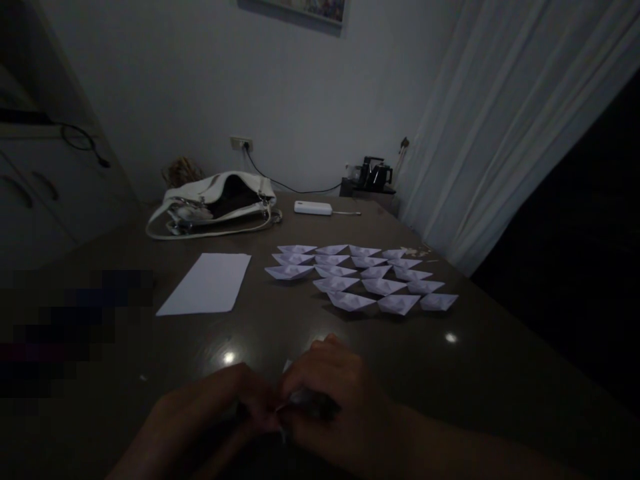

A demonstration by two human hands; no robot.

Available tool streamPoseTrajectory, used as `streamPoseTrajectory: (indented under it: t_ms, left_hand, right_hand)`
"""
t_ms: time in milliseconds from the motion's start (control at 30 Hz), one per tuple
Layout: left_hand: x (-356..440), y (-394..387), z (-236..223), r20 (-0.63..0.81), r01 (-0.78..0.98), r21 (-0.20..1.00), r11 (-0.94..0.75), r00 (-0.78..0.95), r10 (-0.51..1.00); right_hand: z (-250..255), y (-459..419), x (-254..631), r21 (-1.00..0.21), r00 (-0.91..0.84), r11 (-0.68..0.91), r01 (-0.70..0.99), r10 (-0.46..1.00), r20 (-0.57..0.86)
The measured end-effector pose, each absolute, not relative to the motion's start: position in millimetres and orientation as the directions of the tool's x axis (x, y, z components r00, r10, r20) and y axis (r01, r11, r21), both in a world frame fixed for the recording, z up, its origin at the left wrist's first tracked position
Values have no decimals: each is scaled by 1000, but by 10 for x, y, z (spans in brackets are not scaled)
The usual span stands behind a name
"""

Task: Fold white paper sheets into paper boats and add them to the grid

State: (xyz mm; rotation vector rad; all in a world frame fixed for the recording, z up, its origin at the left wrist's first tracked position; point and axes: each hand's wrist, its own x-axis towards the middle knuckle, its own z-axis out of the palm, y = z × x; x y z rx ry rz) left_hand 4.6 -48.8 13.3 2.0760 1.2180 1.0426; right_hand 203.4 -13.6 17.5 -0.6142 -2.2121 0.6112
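Close to me, at the bottom of the head view, my left hand and my right hand meet with fingers pinched together. Between them is a small piece of folded white paper, mostly hidden by the fingers; its exact shape cannot be made out. Beyond my right hand, several white paper boats stand in rows on the dark table. A stack of white paper sheets lies flat to the left of the boats.
A white handbag sits open at the back left of the glossy table. Behind the boats lies a white power bank with a short cable. A black kettle stands by the wall, and a white curtain hangs at right.
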Motion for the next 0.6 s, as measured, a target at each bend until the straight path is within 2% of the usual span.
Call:
streamPoseTrajectory:
  t_ms: [167, 367, 600]
  left_hand:
    - [39, -484, 118, 368, 484, 729, -484, 319, 873]
    - [82, -533, 132, 383, 456, 773, -442, 221, 897]
    - [46, -483, 105, 323, 493, 763, -418, 270, 907]
  right_hand:
    - [137, -158, 2014, -573, -612, 761, 305, 617, 495]
    - [95, -169, 1985, -551, -642, 767, 328, 609, 466]
    - [141, -174, 1989, -603, -599, 757, 250, 610, 518]
